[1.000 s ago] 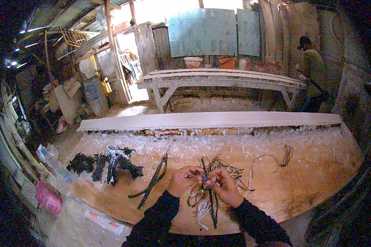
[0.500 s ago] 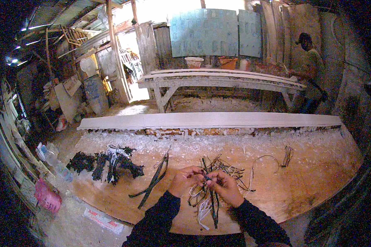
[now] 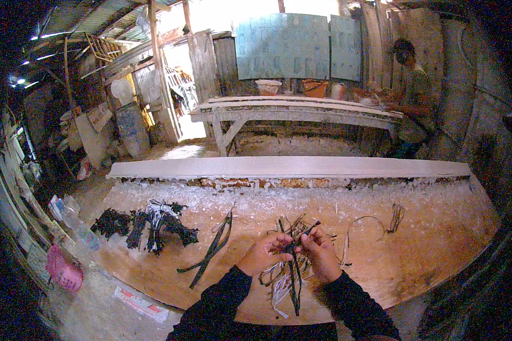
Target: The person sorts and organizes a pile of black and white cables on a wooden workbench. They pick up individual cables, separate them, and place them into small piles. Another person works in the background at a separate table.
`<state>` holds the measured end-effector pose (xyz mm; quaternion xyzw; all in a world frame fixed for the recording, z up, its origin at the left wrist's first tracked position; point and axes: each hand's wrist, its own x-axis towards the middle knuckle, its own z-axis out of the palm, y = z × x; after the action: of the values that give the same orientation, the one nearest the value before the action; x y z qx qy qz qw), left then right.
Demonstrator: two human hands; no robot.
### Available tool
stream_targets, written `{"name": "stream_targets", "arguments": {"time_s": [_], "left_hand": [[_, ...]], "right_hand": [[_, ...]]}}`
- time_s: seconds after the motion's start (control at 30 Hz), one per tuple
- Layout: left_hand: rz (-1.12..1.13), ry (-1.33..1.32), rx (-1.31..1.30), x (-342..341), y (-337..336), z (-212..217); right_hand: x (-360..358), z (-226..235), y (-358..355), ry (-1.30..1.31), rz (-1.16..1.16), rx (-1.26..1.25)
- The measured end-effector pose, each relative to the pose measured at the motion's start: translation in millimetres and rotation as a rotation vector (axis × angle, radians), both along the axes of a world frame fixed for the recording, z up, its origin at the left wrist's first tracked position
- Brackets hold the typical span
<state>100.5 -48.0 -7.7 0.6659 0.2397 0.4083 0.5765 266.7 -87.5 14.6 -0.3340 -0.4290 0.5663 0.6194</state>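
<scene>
Head view: both forearms reach in from near edge, wrists angled inward, hands almost meeting. Left hand (image 3: pixel 263 254): thumb and fingertips pinching dark strips (image 3: pixel 293 278). Right hand (image 3: pixel 323 260): thumb and fingertips pinching same strips, just beside left. Strips at table's near middle, over loose pale strips (image 3: pixel 280 295). Wooden table (image 3: pixel 381 270) dusted white toward far side; long white slab (image 3: pixel 290 167) along far edge. Beyond: bench (image 3: pixel 301 111), co-worker (image 3: pixel 418 99) at right.

A white-spattered workbench (image 3: pixel 256 196) and buckets (image 3: pixel 314 88) show a workshop.
</scene>
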Motion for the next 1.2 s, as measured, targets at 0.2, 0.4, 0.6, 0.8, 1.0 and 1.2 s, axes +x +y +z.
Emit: {"name": "stream_targets", "arguments": {"time_s": [0.2, 0.4, 0.6, 0.8, 1.0, 1.2], "left_hand": [[0.118, 0.150, 0.305, 1.7, -1.3, 3.3], [0.196, 0.283, 0.289, -0.7, -13.0, 18.8], [0.090, 0.205, -0.008, -1.6, -13.6, 23.3], [0.129, 0.189, -0.071, -5.5, -5.7, 6.7], [0.182, -0.032, -0.295, -3.7, 18.6, -25.5], [0.200, -0.114, -0.417, -12.8, 26.3, -26.7]], "right_hand": [[1.3, 0.3, -2.8, 0.060, -0.053, -0.084], [1.4, -0.4, 0.2, -0.125, -0.113, -0.036], [-3.3, 3.8, -6.5, -0.102, 0.022, 0.018], [-2.7, 14.8, -8.8, -0.076, -0.002, -0.008], [3.9, 26.2, -12.5, 0.066, 0.070, -0.055], [2.6, 27.8, -15.7, 0.196, 0.206, -0.011]]}}
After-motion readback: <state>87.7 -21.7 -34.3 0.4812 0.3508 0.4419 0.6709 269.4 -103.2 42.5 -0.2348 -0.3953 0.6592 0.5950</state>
